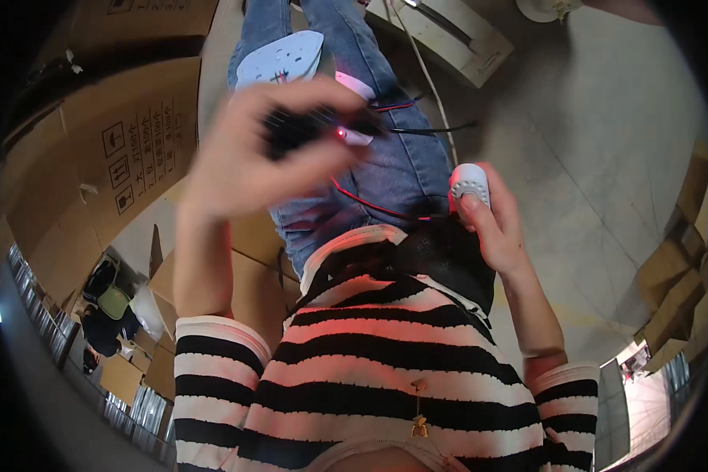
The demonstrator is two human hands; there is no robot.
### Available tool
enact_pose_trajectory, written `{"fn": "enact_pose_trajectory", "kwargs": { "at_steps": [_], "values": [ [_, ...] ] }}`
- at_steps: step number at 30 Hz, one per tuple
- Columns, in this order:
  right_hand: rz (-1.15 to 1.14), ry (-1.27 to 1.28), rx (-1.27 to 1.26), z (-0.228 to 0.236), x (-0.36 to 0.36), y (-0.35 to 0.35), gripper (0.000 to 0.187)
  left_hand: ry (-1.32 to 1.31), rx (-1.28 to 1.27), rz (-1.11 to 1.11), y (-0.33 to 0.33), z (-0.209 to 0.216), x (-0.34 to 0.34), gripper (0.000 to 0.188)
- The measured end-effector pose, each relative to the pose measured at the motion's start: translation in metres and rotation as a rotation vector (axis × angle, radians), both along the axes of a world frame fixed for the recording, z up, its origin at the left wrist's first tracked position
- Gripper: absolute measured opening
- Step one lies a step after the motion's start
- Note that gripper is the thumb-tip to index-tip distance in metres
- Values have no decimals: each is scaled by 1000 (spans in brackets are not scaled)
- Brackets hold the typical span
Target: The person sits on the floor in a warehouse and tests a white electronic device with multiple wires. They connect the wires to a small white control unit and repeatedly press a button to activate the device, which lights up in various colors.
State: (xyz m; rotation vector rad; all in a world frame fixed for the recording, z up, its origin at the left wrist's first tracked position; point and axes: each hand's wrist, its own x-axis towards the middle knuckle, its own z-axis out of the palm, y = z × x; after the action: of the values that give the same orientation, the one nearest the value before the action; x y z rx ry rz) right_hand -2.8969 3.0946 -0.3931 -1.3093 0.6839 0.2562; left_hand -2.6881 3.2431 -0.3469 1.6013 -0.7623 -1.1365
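Observation:
My left hand (248, 149), smeared by motion, is raised over my lap with its fingers curled round a black blocky thing (291, 132), whose kind I cannot make out. A small red light glows at its fingertips, and red, blue and black wires (429, 130) trail to the right from there. My right hand (502, 224) grips a small white rounded device (470, 181) with a ring of grey dots, the thumb on its face. A red wire (377, 208) runs across my lap towards that hand. Beyond my left hand, a pale blue slotted piece (283, 59) rests on my jeans.
Large printed cardboard boxes (126, 134) stand close on the left. A pale beam or box (456, 39) lies on the floor ahead, with a thin cord (425, 67) beside it. Another person's arm (625, 8) shows at the top right. More cardboard (672, 275) is stacked far right.

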Motion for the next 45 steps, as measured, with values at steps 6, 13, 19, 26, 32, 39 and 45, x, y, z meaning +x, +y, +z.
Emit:
{"fn": "enact_pose_trajectory", "kwargs": {
  "at_steps": [6,13,19,26,32,39,45],
  "values": [
    [-139,-13,193,9,4,-2,23,-436,49,-363,-22,-23,-60,34],
    [-303,-111,-50,14,-8,-5,24,-455,3,-517,-10,-1,-40,18],
    [-201,-106,-131,8,-44,-27,23,-173,-349,557,41,57,25,14],
    [74,-287,-253,-2,-39,2,25,-281,-521,525,-24,177,22,16],
    [160,-331,-269,9,-36,8,31,-339,-489,237,-101,220,-4,19],
    [143,-429,-321,20,-46,3,33,-365,-643,100,-179,261,-43,22],
    [168,-409,-302,23,-54,12,30,-277,-791,150,-219,276,-61,19]
  ]
}}
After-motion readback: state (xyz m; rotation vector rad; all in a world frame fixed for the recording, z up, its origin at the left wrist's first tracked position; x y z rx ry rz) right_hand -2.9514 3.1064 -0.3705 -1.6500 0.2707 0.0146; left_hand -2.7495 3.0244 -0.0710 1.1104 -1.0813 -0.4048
